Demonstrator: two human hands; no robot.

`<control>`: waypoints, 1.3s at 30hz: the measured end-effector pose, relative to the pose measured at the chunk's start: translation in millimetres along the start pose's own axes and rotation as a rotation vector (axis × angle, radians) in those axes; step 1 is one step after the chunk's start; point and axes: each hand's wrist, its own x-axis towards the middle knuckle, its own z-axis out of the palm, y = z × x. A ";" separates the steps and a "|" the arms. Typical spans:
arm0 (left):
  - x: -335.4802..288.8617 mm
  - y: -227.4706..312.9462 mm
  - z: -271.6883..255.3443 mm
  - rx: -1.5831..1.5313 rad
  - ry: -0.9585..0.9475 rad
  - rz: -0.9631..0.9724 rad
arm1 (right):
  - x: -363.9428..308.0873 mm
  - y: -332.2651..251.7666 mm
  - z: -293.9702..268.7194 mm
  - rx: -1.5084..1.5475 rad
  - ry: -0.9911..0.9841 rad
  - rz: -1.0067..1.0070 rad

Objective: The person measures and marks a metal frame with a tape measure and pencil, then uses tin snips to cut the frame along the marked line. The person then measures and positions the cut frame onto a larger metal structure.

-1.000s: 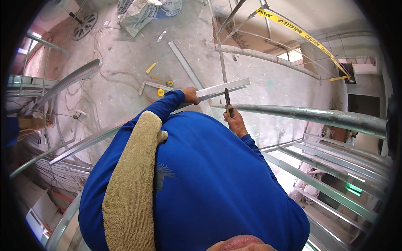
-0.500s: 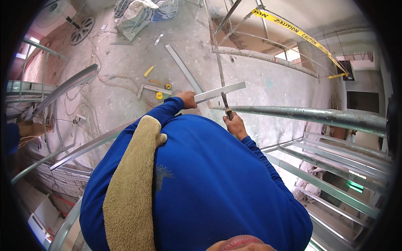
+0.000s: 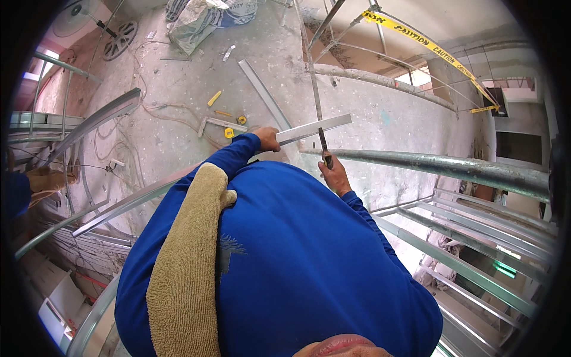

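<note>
My left hand (image 3: pixel 269 138) is closed on the near end of a short silvery metal channel (image 3: pixel 318 127), which points off to the right. In my right hand (image 3: pixel 335 177) is a slim dark hand tool (image 3: pixel 325 144), gripped by its handle. Its tip meets the edge of the channel near the far end; the exact kind of tool is too small to make out. Just beyond my left hand, a longer metal channel (image 3: pixel 262 92) lies on the floor.
Two yellow tape measures (image 3: pixel 229 133), a yellow-handled tool (image 3: pixel 214 98) and a metal square (image 3: pixel 223 124) lie on the floor. A thick steel pipe (image 3: pixel 428 163) crosses at right, above metal framing (image 3: pixel 464 268). Cords trail at left; caution tape (image 3: pixel 428 43) hangs at far right.
The view has shifted slightly. Both hands keep their grip on the channel and the tool, and the tool's tip still meets the channel with little visible movement.
</note>
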 end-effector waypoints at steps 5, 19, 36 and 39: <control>-5.7 5.7 9.9 0.076 0.190 -0.088 | -7.9 -15.3 -5.6 -0.233 0.075 0.003; -5.1 2.5 -6.5 -0.017 -0.018 -0.017 | 13.3 31.0 -8.1 0.029 -0.007 -0.098; -3.2 1.2 1.7 0.079 0.041 0.029 | -0.3 1.0 -14.5 0.047 -0.012 0.029; -1.6 -3.7 1.7 0.020 -0.010 -0.016 | 6.2 18.0 -12.4 0.129 -0.008 -0.015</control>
